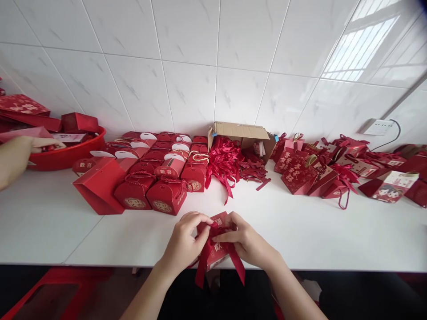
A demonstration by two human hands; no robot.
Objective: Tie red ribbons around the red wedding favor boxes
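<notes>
At the table's front edge stands a small red gift box (216, 254) with printed characters. A dark red ribbon (237, 265) runs around its upper part, and two loose tails hang over the front. My left hand (187, 238) pinches the ribbon between thumb and fingertips at the upper left of the box. From the right, my right hand (249, 242) has its fingers closed on the ribbon near the middle, against the box. The exact shape of the knot or loop is partly hidden by my fingers.
Red boxes (165, 195) stand in rows at centre left. A cardboard carton (240, 130) holds red ribbons (227, 155). More ribboned boxes (298, 173) lie to the right, near a power strip (376, 127). Another person's hand (43, 143) reaches into a red basin (71, 150).
</notes>
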